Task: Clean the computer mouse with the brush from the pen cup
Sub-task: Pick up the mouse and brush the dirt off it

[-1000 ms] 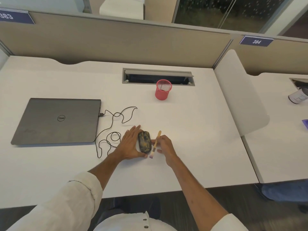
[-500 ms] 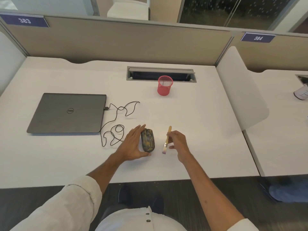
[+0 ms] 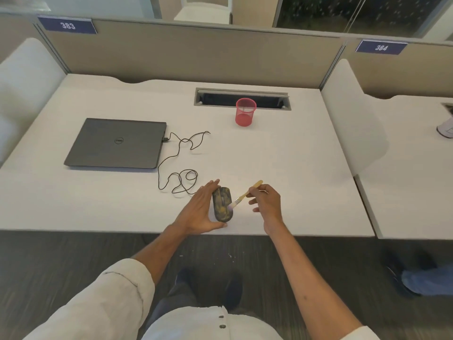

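Wooden-handled brush [image 3: 245, 194]: out of red mesh pen cup [image 3: 245, 115], pinched by right hand [image 3: 266, 201], bristles on dark mottled computer mouse [image 3: 221, 204] near white counter's [image 3: 294, 180] front edge. Left hand [image 3: 201, 212], straight-fingered, braces the mouse; brushing seemingly under way, not finished.

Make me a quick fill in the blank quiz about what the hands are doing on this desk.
1. The right hand pinches the ____ by its wooden handle.
2. Its bristles touch the ____, which the left hand steadies with straight fingers.
3. The cable plugs into the laptop, whose lid is ____.
Missing words: brush; mouse; closed.
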`<state>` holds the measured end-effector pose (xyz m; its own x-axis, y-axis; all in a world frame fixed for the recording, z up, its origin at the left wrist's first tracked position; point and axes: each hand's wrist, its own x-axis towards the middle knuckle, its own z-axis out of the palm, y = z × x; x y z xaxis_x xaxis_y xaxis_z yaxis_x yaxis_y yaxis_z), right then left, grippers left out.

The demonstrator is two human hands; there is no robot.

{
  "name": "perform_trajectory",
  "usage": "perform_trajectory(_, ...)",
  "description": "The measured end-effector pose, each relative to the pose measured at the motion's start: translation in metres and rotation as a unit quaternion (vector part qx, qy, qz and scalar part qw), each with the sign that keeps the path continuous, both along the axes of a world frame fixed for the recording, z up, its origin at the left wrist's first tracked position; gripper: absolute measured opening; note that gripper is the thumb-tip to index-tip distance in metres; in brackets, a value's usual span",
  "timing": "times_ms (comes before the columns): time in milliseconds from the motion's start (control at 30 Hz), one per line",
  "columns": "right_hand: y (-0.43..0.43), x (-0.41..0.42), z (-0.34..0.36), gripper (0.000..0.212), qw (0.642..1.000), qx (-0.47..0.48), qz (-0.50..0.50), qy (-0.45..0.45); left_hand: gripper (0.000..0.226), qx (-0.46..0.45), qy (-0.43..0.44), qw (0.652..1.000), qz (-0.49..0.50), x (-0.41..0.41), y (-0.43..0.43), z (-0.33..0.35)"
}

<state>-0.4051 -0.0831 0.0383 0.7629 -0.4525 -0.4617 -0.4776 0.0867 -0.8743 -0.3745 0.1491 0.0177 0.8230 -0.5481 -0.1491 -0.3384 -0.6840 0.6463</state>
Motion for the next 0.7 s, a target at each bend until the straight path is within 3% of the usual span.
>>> perform_trajectory(700, 0.108, -0.142, 0.004, 0.013, 0.980, -0.120, -0.150, -0.060, 0.131, -0.014, -0.021, 0.991, -0.132, -0.073, 0.093, -0.011)
